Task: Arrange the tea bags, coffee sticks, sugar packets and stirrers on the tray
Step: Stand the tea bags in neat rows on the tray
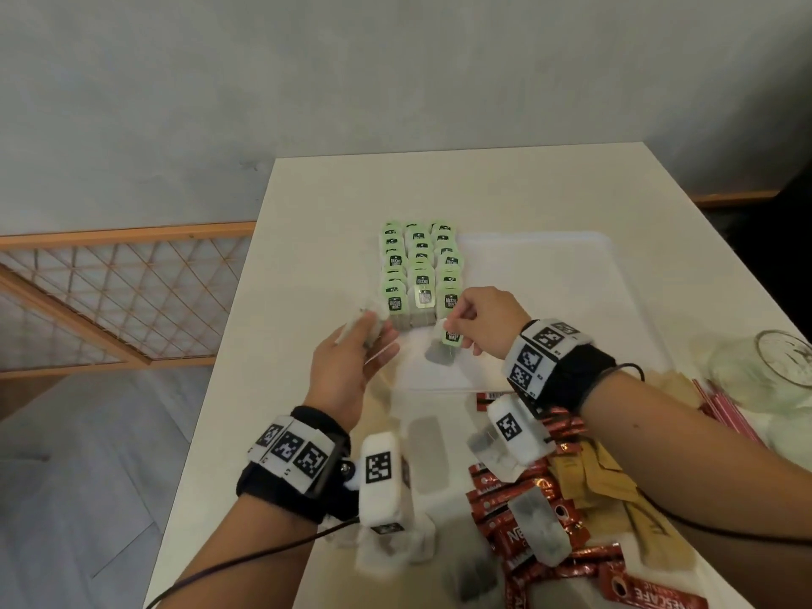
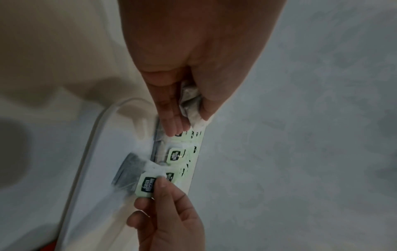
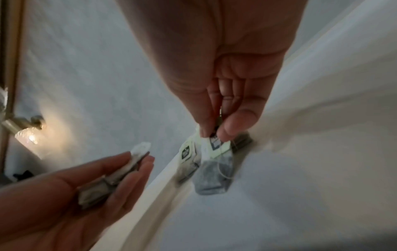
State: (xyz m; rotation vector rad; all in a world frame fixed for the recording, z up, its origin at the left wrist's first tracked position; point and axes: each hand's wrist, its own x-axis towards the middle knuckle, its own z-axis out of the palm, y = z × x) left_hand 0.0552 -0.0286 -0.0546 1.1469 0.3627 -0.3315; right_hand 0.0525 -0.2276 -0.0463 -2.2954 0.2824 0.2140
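Three rows of tea bags (image 1: 419,274) fill the left end of the tray (image 1: 571,257), tags up so they sit flat. Right hand (image 1: 483,325) pinches one tea bag's tag (image 1: 451,335) at the third row's near end, bag dangling, likely next in line. Left hand (image 1: 351,362) clasps a spare bundle of bags (image 3: 111,180) alongside, feeding supply.

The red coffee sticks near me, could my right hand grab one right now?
Probably not yet. The right hand is pinching a tea bag by its green tag over the tray. The coffee sticks lie uncovered just below that wrist, so once it lets go, the way looks free.
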